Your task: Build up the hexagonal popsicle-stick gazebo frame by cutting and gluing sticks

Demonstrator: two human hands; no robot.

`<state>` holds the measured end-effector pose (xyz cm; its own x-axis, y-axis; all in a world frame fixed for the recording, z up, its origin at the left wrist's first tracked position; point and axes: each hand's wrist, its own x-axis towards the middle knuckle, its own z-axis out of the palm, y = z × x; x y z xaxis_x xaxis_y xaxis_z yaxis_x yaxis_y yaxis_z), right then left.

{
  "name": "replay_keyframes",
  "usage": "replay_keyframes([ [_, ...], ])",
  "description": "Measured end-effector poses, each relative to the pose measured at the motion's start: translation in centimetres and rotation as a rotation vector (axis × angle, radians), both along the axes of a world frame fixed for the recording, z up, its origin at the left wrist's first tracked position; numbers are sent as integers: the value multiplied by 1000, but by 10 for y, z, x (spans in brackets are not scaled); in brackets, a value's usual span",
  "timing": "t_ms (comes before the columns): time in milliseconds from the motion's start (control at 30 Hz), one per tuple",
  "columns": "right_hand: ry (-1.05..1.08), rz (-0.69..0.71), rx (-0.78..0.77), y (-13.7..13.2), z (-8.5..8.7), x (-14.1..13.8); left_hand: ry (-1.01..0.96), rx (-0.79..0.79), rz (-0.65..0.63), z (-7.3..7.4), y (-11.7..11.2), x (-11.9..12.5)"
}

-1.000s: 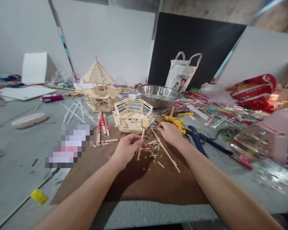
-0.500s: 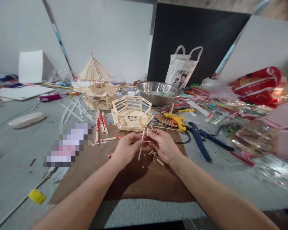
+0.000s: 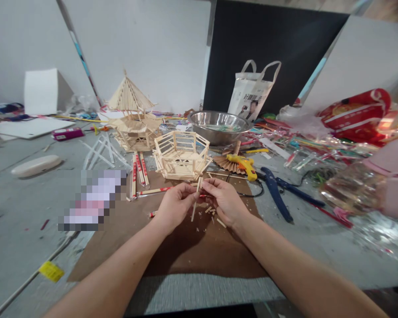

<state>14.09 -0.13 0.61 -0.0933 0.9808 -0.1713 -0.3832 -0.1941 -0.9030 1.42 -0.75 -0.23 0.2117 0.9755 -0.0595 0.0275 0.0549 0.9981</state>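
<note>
The fingers of your left hand (image 3: 173,206) are closed in a pinch around a thin wooden stick (image 3: 194,209), which slants upright over the brown sheet (image 3: 166,263) at the near middle of the table (image 3: 23,201). Your right hand (image 3: 228,202) faces it from the right, thumb and forefinger nearly together on a short wooden piece (image 3: 201,181) at the stick's upper end; whether the two pieces of wood touch, you cannot tell from here. Small wooden offcuts (image 3: 221,223) lie on the sheet below your right hand. Just beyond your hands stands a six-sided wooden frame (image 3: 182,169) with railings, and farther left a model with a pointed roof (image 3: 128,95). Red-banded stick packets (image 3: 139,170) lie left of the frame. To the right you have a yellow glue gun (image 3: 243,164) and a dark blue hand tool (image 3: 275,196), with a metal bowl (image 3: 215,138) on the far side.
</note>
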Motion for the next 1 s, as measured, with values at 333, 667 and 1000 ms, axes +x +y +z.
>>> replay_keyframes([
  [333, 7, -13, -8, -1, 1, -1, -12, 4, -1, 4, -1, 1],
  [667, -4, -17, -12, -1, 1, -1, 23, 29, -36, 5, -1, -1],
  [1000, 0, -33, -14, -2, 0, 0, 20, 28, -45, 5, -1, -1],
])
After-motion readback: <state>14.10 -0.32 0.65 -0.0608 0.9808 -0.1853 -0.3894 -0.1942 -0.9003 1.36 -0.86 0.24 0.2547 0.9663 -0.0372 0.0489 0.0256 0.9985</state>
